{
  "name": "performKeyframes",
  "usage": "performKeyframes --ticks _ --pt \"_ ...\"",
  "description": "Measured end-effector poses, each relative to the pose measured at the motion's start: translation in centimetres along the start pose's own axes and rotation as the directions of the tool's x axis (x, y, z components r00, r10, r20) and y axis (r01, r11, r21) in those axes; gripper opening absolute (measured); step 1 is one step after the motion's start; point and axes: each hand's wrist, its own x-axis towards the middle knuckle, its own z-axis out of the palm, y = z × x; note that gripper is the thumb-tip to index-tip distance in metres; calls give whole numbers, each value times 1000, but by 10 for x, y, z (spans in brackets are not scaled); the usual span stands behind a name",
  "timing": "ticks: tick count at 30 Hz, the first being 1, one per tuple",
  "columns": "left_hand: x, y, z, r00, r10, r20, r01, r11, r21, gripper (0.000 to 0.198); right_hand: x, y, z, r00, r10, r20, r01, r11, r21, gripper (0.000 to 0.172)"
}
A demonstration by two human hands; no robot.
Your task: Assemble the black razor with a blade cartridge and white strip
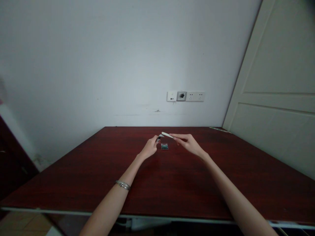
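Note:
My left hand (149, 147) is closed around a small black and silver object (159, 137) with an uneven silvery top; its kind is too small to make out. From the right, my right hand (189, 143) pinches a slim white stick (167, 134) between thumb and fingers. The stick's far tip points left and sits right at the top of the black and silver object; whether the two touch I cannot tell. Just below them on the table lies a small clear square case (164, 146) with something teal inside.
The dark red wooden table (98, 177) reaches back to a white wall (103, 59) with a row of sockets (194, 96). A pale panelled door (275, 78) borders the right side. A silver bracelet (123, 185) is on my left wrist.

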Motion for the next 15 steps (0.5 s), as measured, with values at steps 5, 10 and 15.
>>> performKeyframes --ticks 5,10,15 --pt "0 1 0 999 34 -1 -34 999 13 19 0 -4 6 993 -71 98 66 996 56 31" --pt "0 1 0 998 64 15 -65 997 41 19 0 -3 5 996 -75 52 73 996 52 30" --pt "0 0 -1 997 72 24 -72 997 32 19 -1 -2 4 995 -60 75 55 997 57 29"
